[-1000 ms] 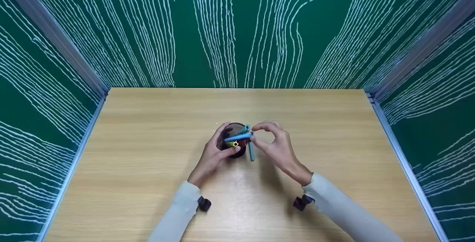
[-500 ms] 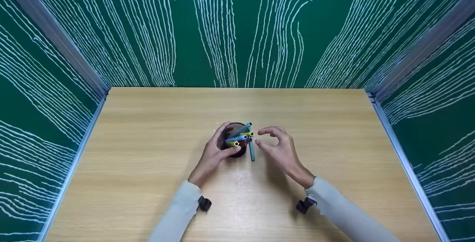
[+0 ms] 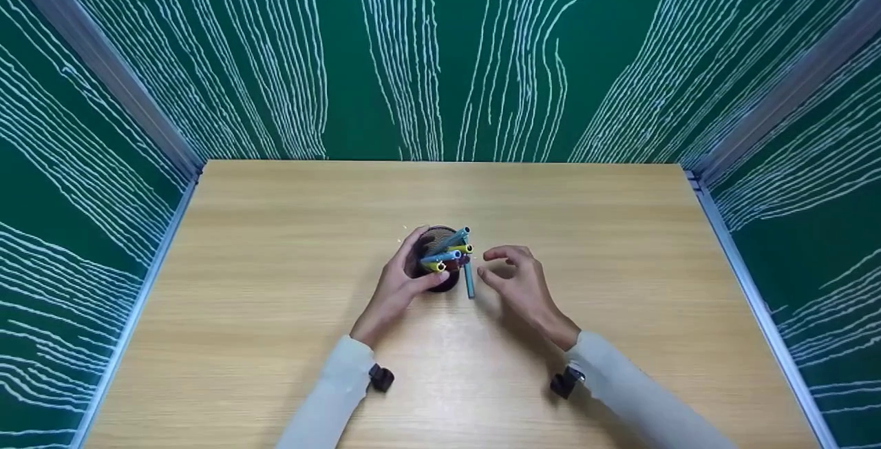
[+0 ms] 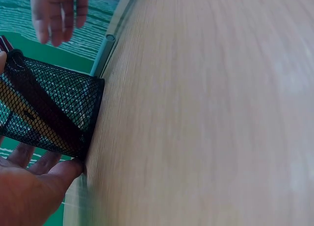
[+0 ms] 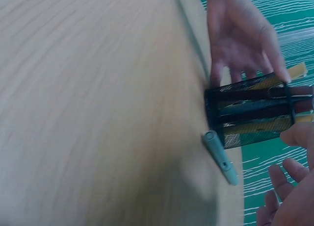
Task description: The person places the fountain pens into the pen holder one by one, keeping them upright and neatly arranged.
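Observation:
A black mesh pen cup stands upright on the table, and my left hand grips it from the left, thumb at the near side. Several marker pens lean in it: a teal one, a blue one, yellow ones and dark red ones. In the left wrist view the mesh cup shows a yellow and a dark pen slanting inside. Beside it, on the right, a loose teal marker lies on the table. My right hand hovers just right of that marker, fingers loosely bent, touching nothing.
The wooden table is bounded by green walls with white wavy lines at the back and both sides. Grey posts stand at the back corners. A small black camera is strapped to each wrist.
The right hand has let go of the blue marker, now resting among the others in the cup, and has drawn back to the right. The left hand has stayed on the cup.

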`<state>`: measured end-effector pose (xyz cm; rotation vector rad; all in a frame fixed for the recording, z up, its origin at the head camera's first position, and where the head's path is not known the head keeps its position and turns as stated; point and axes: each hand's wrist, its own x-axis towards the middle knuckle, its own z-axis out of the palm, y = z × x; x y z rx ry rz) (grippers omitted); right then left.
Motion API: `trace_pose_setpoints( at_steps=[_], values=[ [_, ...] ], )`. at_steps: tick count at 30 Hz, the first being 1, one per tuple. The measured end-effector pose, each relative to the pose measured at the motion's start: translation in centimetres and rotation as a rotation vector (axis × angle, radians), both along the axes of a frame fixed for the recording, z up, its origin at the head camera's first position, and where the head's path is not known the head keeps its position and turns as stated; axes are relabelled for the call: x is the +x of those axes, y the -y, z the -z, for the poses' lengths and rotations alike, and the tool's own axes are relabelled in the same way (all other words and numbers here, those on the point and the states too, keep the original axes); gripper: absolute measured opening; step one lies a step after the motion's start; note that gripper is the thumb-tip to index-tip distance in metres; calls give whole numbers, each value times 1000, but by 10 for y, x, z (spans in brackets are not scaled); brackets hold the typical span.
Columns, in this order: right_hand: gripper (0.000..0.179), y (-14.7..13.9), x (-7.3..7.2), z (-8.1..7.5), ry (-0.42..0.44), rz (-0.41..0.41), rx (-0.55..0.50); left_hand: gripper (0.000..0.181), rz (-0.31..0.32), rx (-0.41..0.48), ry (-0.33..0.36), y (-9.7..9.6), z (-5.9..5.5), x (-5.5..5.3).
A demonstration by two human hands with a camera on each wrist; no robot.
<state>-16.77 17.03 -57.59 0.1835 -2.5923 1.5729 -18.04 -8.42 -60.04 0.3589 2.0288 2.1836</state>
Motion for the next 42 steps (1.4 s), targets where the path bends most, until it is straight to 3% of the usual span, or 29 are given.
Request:
trace_pose_setpoints(
  at_steps=[14, 27, 36, 42],
  values=[
    [26, 5, -14, 17, 44, -29, 51, 95, 5, 3, 10, 1, 1, 2],
    [25, 9, -27, 35, -44, -39, 139, 94, -10, 15, 22, -5, 5, 4],
    [25, 18, -35, 41, -30, 7, 142, 94, -6, 2, 9, -5, 5, 2],
    [24, 25, -38, 42, -70, 19, 184, 95, -2, 12, 5, 0, 3, 1]
  ],
)
